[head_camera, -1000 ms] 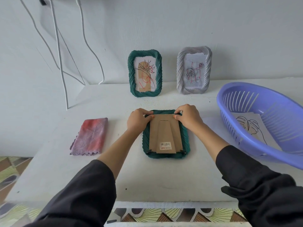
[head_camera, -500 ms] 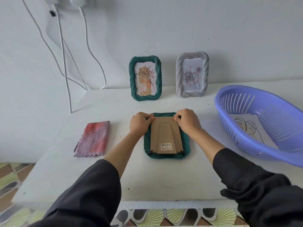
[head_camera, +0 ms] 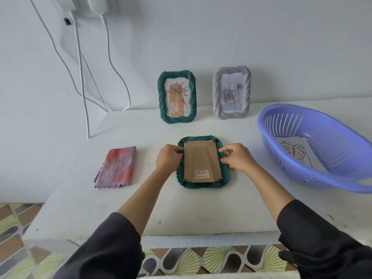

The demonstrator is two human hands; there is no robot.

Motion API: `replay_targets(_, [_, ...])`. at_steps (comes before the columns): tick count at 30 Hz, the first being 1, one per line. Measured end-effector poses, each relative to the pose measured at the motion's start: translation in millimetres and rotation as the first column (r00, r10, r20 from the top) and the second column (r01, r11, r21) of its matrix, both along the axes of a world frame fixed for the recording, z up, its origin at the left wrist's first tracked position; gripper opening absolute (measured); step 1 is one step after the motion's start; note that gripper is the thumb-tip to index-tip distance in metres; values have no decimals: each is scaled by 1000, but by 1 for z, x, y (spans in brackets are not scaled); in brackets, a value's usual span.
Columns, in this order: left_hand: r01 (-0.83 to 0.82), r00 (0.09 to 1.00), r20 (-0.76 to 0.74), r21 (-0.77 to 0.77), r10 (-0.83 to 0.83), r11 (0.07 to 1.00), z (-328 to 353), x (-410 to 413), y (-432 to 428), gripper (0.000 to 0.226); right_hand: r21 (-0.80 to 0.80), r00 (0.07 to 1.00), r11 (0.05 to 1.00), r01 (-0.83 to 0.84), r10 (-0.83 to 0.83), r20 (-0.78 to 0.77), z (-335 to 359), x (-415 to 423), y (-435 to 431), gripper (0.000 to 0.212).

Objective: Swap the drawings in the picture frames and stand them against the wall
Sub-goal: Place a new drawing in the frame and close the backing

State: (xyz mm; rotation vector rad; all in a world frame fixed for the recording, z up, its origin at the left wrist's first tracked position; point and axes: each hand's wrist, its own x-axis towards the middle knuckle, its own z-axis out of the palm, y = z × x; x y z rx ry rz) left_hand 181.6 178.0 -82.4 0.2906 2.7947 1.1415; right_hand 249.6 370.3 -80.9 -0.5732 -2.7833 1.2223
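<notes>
White table (head_camera: 181, 214) holds a pink cloth (head_camera: 116, 167), face-down green frame (head_camera: 201, 158), upright green frame (head_camera: 177, 97), grey frame (head_camera: 231, 95) and purple basket (head_camera: 330, 150).

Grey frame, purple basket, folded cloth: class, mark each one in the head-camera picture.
Grey frame (head_camera: 231, 115), head view, on its bottom border.
Purple basket (head_camera: 262, 125), head view, on its left rim.
Folded cloth (head_camera: 117, 167), head view, on its middle.

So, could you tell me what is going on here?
A person works on a green frame lying face down on the table. The left hand grips its left edge; the right hand is at its right edge. A second green frame and a grey frame stand against the wall. A leaf drawing lies in the purple basket.
</notes>
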Motion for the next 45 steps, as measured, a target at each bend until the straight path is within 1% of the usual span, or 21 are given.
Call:
replay_targets(3, [11, 1000, 1, 16, -11, 1000, 1, 2, -1, 31, 11, 999, 1000, 10, -9, -44, 0, 6, -3, 37])
replay_targets(6, [-15, 999, 45, 86, 12, 996, 1, 4, -3, 28, -7, 995, 999, 39, -39, -87, 6, 11, -3, 36])
replay_targets(9, [-80, 996, 54, 175, 72, 981, 4, 7, -2, 26, 14, 976, 996, 85, -81, -200, 25, 15, -1, 32])
replay_targets(12, [-81, 997, 28, 286, 77, 955, 12, 12, 5, 27, 88, 935, 988, 125, -88, -345, 52, 16, -5, 29])
replay_targets(15, [-58, 997, 72, 445, 29, 893, 27, 22, 16, 26, 204, 918, 976, 78, 9, -397, 75, 14, -17, 28])
replay_targets(17, [-83, 986, 165, 569, -15, 818, 39, 27, 23, 23, 275, 907, 961, 7, 109, -406, 85, 13, -30, 24])
replay_targets(19, [-153, 959, 278, 675, -57, 722, 51, 31, 27, 17, 298, 889, 950, -93, 214, -406, 91, 12, -44, 21])
replay_targets(21, [-236, 930, 365, 699, -53, 675, 60, 31, 25, 23, 262, 859, 940, -219, 313, -406, 93, 9, -58, 21])
replay_targets(23, [-294, 905, 424, 688, -39, 663, 61, 23, 16, 37, 157, 842, 931, -331, 366, -397, 93, 5, -69, 26])
replay_targets(24, [-296, 898, 437, 686, -51, 664, 61, 18, 10, 42, 84, 842, 921, -381, 383, -379, 92, 3, -73, 30])
replay_targets(26, [-252, 889, 432, 739, -153, 624, 60, 12, -4, 48, -69, 850, 885, -460, 417, -321, 86, -1, -78, 34])
replay_targets(28, [-204, 894, 388, 796, -222, 569, 59, 8, -16, 42, -200, 869, 859, -471, 413, -274, 76, -5, -78, 36])
replay_targets(30, [-190, 917, 360, 774, -172, 604, 55, 4, -25, 29, -292, 911, 873, -390, 319, -263, 59, -11, -73, 38])
replay_targets(31, [-196, 925, 353, 757, -139, 623, 53, 3, -29, 29, -304, 933, 896, -325, 252, -256, 49, -13, -70, 39])
replay_targets(33, [-209, 942, 333, 692, -48, 691, 46, 3, -35, 30, -215, 968, 959, -183, 137, -212, 29, -18, -61, 37])
replay_targets(35, [-197, 960, 279, 575, 36, 794, 35, 6, -37, 24, -92, 990, 990, -104, 94, -107, 9, -18, -53, 37])
replay_targets(37, [-138, 984, 158, 425, 76, 894, 19, 8, -38, 20, -10, 993, 994, -110, 109, -44, -5, -15, -51, 43])
replay_targets(39, [-85, 995, 71, 297, 67, 951, 4, 10, -35, 20, 88, 989, 986, -140, 143, -32, -14, -12, -53, 47])
replay_targets(41, [-86, 996, 8, 197, 86, 977, -7, 12, -30, 17, 184, 986, 970, -157, 164, -21, -20, -9, -55, 49])
replay_targets(43, [-109, 992, -54, 134, 117, 985, -15, 14, -24, 18, 237, 988, 960, -148, 156, -16, -24, -9, -56, 50])
replay_targets(45, [-127, 986, -94, 81, 134, 989, -22, 16, -20, 26, 275, 989, 952, -136, 148, -21, -27, -9, -57, 50])
